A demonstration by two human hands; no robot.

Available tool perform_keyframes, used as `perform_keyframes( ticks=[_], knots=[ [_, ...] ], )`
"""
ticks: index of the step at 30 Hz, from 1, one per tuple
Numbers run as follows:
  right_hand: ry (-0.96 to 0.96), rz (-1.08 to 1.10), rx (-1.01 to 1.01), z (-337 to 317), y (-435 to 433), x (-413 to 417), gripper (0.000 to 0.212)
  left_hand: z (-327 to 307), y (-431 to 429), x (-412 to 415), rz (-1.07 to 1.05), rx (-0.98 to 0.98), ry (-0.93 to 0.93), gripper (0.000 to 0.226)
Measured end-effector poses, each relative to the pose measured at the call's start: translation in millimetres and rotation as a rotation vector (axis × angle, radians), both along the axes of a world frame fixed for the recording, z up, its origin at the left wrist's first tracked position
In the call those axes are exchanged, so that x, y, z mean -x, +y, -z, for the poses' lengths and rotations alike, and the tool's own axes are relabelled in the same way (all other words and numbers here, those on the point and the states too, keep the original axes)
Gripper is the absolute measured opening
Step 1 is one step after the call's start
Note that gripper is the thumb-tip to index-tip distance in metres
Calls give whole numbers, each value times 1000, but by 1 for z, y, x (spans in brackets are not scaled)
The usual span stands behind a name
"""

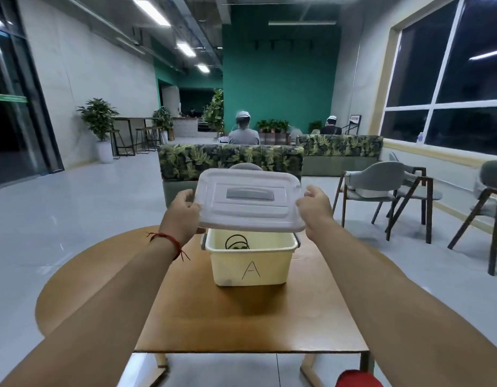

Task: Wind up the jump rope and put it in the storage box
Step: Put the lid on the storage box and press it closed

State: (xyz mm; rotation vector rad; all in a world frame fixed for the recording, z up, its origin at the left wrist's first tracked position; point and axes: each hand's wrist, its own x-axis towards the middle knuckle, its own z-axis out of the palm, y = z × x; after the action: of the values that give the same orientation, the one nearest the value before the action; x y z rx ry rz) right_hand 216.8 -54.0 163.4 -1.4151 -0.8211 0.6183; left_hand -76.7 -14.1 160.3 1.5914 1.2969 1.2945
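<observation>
A pale yellow storage box [251,268] marked "A" stands on the wooden table [241,322]. Black loops of the jump rope [236,243] lie coiled inside it, partly hidden by the box wall. A translucent white lid [250,201] with a grey handle hovers just above the box, tilted with its far edge higher. My left hand [183,212] grips the lid's left edge and my right hand [314,206] grips its right edge. A red string bracelet circles my left wrist.
A round wooden table [82,275] adjoins the rectangular one on the left. Leaf-patterned sofas [230,160] stand behind, with two seated people beyond. Grey chairs [381,188] line the right under the window. Something red [357,379] shows at the bottom edge.
</observation>
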Motion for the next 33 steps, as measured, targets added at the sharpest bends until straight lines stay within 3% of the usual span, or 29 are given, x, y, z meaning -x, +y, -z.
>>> perform_keyframes(
  ticks=[4, 9, 12, 17, 22, 27, 31, 33],
  knots=[
    [-106, -19, 188, 23, 44, -12, 48, 29, 40, -14, -47, 61, 196, 33],
    [-208, -63, 387, 59, 86, -27, 61, 80, 91, -24, -25, 105, 336, 33],
    [-416, -57, 470, 76, 97, -30, 59, 99, 106, -21, -79, 89, 366, 31],
    [-696, -188, 368, 80, 112, 2, 54, 105, 113, -11, -128, 145, 241, 28],
    [-1018, -459, 479, 90, 115, 38, 60, 121, 125, -4, -37, 349, 88, 32],
    [-1028, -502, 484, 81, 105, 28, 55, 122, 124, -6, 39, 531, -192, 36],
    [-1041, -583, 516, 82, 101, 24, 55, 115, 123, -14, 14, 511, -338, 33],
    [-1061, -602, 537, 85, 103, 23, 57, 109, 124, -17, -34, 475, -308, 27]
  ],
)
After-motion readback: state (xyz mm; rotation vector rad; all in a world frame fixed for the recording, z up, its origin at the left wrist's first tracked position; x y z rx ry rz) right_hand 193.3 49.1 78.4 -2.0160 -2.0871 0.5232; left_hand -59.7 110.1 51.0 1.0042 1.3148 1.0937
